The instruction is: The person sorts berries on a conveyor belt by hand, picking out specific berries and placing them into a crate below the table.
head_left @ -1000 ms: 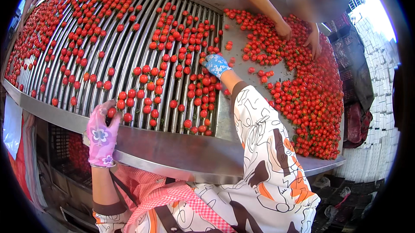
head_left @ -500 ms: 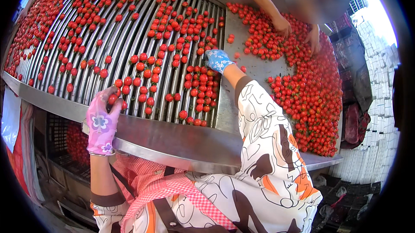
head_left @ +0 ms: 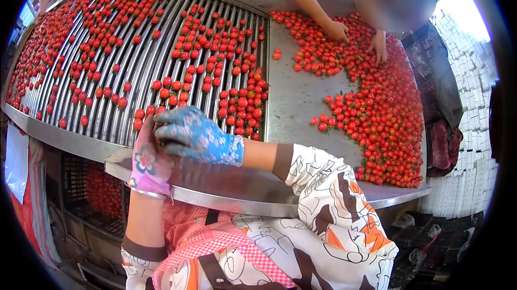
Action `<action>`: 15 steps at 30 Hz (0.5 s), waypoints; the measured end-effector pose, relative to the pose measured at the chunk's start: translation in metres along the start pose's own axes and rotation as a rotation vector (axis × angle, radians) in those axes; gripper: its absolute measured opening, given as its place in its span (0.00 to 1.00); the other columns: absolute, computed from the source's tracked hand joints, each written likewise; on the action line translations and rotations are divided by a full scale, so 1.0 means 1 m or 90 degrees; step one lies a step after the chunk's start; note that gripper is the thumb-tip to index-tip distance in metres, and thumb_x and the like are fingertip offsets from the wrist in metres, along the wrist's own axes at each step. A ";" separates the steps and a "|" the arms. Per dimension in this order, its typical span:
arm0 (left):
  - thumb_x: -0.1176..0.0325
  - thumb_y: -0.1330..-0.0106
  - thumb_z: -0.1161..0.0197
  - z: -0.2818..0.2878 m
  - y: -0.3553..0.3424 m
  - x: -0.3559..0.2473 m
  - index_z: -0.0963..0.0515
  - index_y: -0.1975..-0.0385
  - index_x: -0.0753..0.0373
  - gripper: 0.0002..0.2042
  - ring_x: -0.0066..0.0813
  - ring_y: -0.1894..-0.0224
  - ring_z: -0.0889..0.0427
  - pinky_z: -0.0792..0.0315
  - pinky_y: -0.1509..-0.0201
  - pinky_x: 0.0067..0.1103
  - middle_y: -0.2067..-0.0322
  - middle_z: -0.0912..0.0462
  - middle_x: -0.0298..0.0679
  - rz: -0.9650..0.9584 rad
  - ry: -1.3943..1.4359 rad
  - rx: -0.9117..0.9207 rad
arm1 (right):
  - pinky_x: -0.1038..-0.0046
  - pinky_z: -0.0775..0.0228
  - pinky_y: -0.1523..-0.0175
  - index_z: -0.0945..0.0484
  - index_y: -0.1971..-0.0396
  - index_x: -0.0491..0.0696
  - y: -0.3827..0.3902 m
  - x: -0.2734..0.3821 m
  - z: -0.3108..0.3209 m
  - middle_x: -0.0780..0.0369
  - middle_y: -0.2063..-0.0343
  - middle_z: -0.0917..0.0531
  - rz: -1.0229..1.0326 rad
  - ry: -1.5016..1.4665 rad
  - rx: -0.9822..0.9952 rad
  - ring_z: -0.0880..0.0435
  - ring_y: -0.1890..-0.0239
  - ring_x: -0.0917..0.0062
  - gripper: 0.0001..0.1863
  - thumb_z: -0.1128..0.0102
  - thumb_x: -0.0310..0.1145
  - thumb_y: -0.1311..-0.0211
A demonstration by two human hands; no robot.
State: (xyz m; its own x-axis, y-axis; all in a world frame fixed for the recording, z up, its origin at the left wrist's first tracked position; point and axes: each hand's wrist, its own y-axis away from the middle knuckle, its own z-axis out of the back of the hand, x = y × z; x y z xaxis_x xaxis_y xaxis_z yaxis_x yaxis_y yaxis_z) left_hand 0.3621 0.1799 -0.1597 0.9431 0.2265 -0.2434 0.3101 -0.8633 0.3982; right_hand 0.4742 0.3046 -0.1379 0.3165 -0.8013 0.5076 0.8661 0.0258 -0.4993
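Both my hands meet over the near edge of a metal roller conveyor [head_left: 116, 112]. My left hand [head_left: 152, 162], in a pink flowered glove, points upward with its fingers drawn together, partly hidden behind the other glove. My right hand [head_left: 200, 135], in a blue flowered glove, reaches across from the right with curled fingers touching the left hand's fingers. Whatever lies between them is hidden. Small red tomatoes [head_left: 245, 107] with green stems sit in rows on the rollers, several just beyond my fingertips.
A metal table [head_left: 291, 96] adjoins the rollers on the right, bearing a large heap of tomatoes [head_left: 388, 128]. Across it, another person's bare hands [head_left: 338, 32] touch the heap. A dark crate [head_left: 81, 182] with tomatoes stands below the conveyor. White stacked boxes [head_left: 468, 128] rise at the right.
My right hand has come from the rollers' right side to my left hand. My left hand has moved slightly right and down; the tomato seen in it before is hidden now.
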 end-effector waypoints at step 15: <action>0.73 0.32 0.47 0.267 0.129 -0.184 0.37 0.41 0.71 0.21 0.37 0.40 0.31 0.27 0.43 0.28 0.42 0.31 0.48 -0.448 0.170 -0.383 | 0.42 0.66 0.31 0.51 0.31 0.52 0.173 -0.128 -0.019 0.41 0.34 0.50 -0.613 0.320 0.055 0.54 0.31 0.43 0.40 0.50 0.54 0.38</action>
State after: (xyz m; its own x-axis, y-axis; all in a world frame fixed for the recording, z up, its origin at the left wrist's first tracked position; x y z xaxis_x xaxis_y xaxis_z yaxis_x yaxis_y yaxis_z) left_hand 0.1969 -0.0936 -0.2999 0.4906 0.7633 -0.4202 0.7547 -0.1312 0.6429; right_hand 0.5763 0.4004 -0.3030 -0.6868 -0.6601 0.3042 0.6962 -0.7177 0.0143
